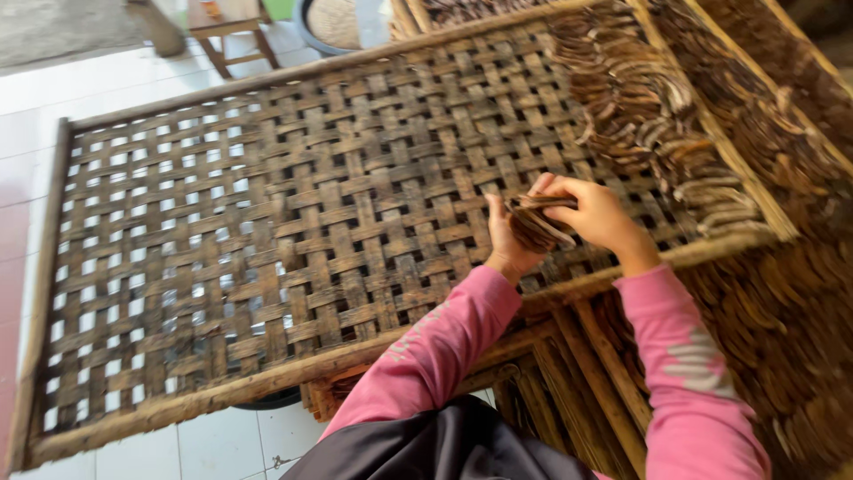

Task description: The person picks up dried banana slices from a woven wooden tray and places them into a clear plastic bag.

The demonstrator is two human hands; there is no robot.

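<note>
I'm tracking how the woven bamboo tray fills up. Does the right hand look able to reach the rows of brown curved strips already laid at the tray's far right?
Probably yes: the right hand hovers just beside the rows of brown curved strips, nothing between, though it grips a bundle of strips.

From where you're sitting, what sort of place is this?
Probably a small home workshop for drying food: a woven bamboo tray over a white tiled floor, rows of brown curved strips, and more in both hands.
</note>
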